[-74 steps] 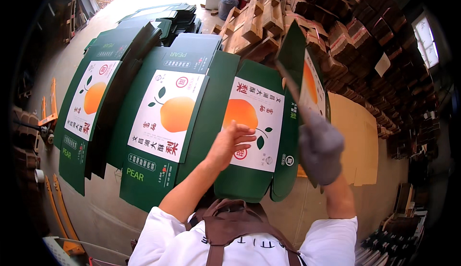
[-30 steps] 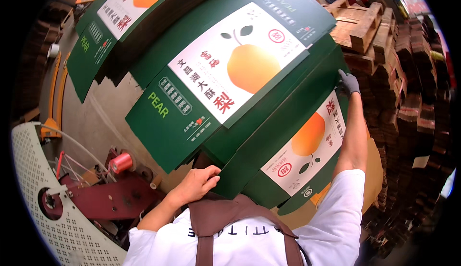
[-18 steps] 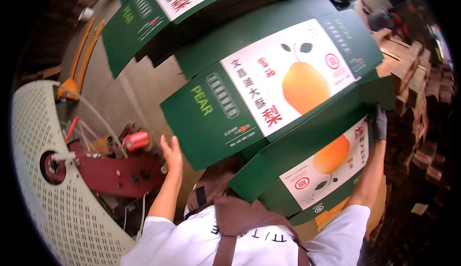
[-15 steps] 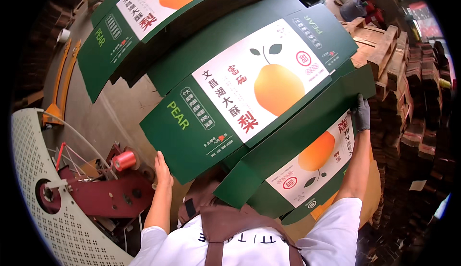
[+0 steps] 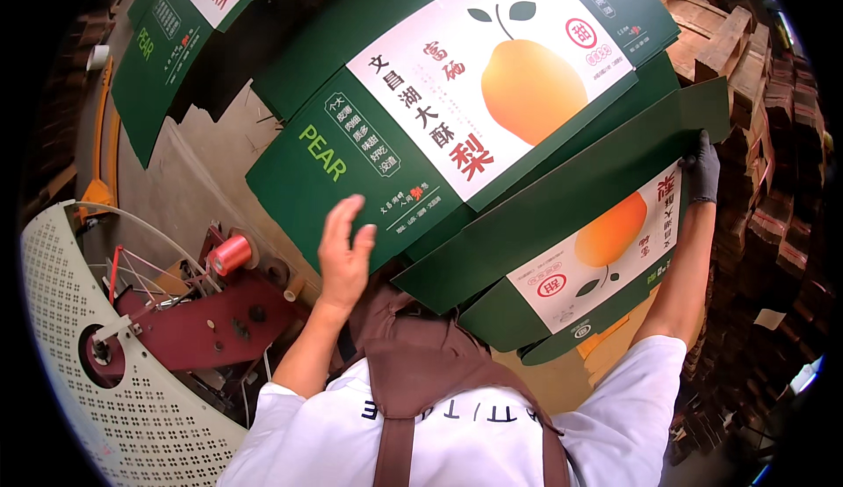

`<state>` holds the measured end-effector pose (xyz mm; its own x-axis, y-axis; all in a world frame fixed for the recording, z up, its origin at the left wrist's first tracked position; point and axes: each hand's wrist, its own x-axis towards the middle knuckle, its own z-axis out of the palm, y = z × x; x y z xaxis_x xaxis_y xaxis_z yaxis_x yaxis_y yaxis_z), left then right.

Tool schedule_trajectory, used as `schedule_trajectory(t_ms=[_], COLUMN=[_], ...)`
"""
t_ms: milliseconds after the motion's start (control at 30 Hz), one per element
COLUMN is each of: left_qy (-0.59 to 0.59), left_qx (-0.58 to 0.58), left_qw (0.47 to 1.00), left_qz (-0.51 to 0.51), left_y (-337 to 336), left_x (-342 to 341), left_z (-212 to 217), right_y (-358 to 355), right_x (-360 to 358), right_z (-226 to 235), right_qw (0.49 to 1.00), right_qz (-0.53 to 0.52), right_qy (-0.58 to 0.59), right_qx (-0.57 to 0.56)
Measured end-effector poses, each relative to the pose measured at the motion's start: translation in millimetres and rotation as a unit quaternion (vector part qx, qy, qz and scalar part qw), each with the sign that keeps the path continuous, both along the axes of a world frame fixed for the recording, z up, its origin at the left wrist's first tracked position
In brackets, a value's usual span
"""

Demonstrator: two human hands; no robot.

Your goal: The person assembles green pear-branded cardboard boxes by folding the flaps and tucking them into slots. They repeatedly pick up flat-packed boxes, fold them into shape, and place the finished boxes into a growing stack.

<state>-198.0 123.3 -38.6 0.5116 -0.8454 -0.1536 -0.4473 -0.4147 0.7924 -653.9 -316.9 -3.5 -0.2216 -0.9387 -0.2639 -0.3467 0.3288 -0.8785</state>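
A large, unfolded green cardboard carton (image 5: 527,166) printed with a yellow pear on a white panel stretches before me. Its near side folds down toward my body, showing a second, upside-down pear panel (image 5: 606,241). At the right end my right hand (image 5: 702,171), in a dark grey glove, grips the carton's edge, its fingertips over the raised green flap (image 5: 562,193). Bare and with fingers apart, my left hand (image 5: 345,254) is raised just in front of the carton's left end panel; whether it touches the board I cannot tell.
Another green pear carton (image 5: 149,74) lies at the far left, above the floor. Left of me stand a white perforated machine panel (image 5: 114,417), a dark red machine part (image 5: 211,329) and a roll of red tape (image 5: 230,254). Wooden pallets (image 5: 720,39) and stacked cardboard (image 5: 781,215) fill the right.
My left hand has moved right and inward, from beside the carton's left edge to in front of its end panel. My right hand keeps its grip; the carton appears shifted slightly up and right.
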Motion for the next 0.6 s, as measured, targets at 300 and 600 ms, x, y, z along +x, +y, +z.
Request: schedule_trajectory(t_ms=[300, 600], left_qy=[0.052, 0.004], left_qx=[-0.065, -0.105], left_qw=[0.985, 0.982], left_qz=[-0.148, -0.155], left_y=[-43, -49], left_x=[-80, -83], left_z=[-13, -23], right_y=[-22, -60], right_x=[-19, -61], right_z=[-12, -39], right_qw=[0.992, 0.958], right_qz=[0.070, 0.161], right_qy=[0.105, 0.236], right_qx=[-0.018, -0.001])
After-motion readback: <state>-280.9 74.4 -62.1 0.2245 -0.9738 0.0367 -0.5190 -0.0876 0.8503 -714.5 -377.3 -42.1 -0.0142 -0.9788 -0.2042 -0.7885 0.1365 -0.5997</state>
